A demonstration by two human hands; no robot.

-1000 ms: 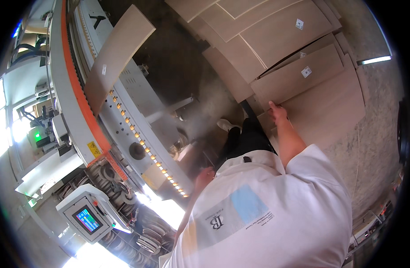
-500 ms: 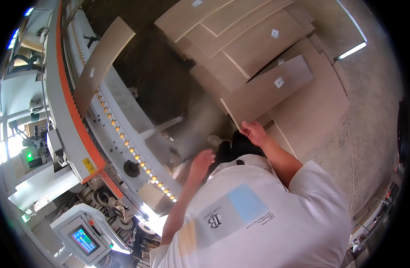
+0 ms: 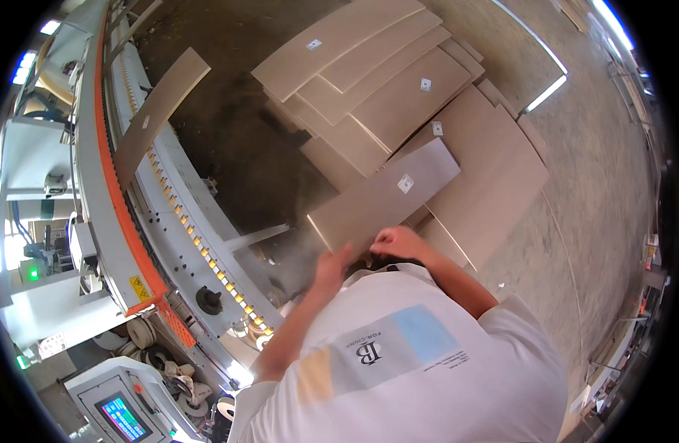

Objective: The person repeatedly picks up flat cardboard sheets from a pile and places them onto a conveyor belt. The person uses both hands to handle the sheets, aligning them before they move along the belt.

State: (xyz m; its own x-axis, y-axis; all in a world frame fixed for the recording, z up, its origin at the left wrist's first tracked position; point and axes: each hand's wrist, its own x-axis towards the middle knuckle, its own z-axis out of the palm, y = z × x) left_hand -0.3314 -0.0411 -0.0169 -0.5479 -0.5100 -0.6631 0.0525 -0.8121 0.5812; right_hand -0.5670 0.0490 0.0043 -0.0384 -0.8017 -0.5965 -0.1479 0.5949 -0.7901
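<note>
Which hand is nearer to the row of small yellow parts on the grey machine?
Left. The left hand is to the right of the yellow parts, by a corner of the nearest brown board; the right hand is farther right, past the left hand.

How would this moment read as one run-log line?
left hand: at near corner of white-labelled brown rectangular board | right hand: by its near edge | grip: unclear | nearby: stacked brown boards, long grey-and-orange machine
</note>
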